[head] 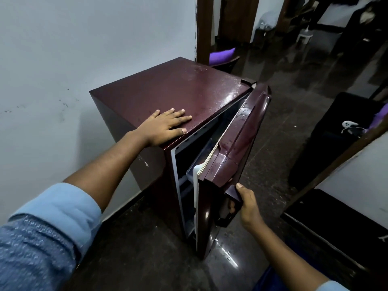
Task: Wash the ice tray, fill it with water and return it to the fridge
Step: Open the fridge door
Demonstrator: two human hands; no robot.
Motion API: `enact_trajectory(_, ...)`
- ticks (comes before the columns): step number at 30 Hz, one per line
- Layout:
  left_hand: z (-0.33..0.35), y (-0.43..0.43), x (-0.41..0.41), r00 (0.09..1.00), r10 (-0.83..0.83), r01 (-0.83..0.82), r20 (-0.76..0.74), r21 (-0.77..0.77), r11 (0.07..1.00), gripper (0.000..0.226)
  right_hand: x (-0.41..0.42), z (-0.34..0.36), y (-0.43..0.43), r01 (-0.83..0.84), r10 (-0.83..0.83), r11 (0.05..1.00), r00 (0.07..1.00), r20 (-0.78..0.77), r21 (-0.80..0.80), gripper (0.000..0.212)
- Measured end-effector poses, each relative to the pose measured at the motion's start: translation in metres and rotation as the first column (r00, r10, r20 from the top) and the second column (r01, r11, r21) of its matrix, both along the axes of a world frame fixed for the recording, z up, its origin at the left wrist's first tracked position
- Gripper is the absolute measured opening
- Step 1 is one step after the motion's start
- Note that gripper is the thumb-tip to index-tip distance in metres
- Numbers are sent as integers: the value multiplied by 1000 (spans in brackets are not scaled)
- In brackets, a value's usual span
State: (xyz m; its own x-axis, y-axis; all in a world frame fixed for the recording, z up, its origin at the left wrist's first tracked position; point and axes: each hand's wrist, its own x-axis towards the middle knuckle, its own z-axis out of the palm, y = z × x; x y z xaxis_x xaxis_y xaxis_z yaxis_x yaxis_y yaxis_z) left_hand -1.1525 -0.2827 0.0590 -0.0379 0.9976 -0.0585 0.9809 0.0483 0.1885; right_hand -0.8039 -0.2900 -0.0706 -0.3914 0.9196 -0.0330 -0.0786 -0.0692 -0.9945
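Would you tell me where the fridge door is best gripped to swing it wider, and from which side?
Take the handle on the free edge of the door, coming from the outer face on the right. It stands proud as a bar and lies farthest from the hinge, so it gives most leverage. The right hand grips it there; the left hand rests flat on the fridge top.

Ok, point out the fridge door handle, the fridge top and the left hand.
fridge door handle [232,194], head view, upper end of the grip.
fridge top [184,89], head view, bare middle.
left hand [164,125], head view, back of hand.
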Motion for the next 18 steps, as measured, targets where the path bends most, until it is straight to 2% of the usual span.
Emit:
enact_trajectory(2,1,4,13,996,91,-91,19,-14,996,60,13,-11,9,-56,57,998,998,33,-16,73)
enact_trajectory(4,-1,7,24,989,150,-150,15,-18,989,60,27,-21,15,-60,63,997,997,45,-55,76)
enact_trajectory(12,1,17,100,924,377,-375,69,-38,926,85,81,-23,30,-59,59,996,998,-2,-67,87)
enact_trajectory(15,1,25,132,914,392,-390,108,-36,920,85,106,-16,34,2,-1,996,1000,7,-94,78)
enact_trajectory(18,-2,35,155,928,353,-356,119,12,934,77,127,-6,39,46,-52,985,998,-36,-164,57)
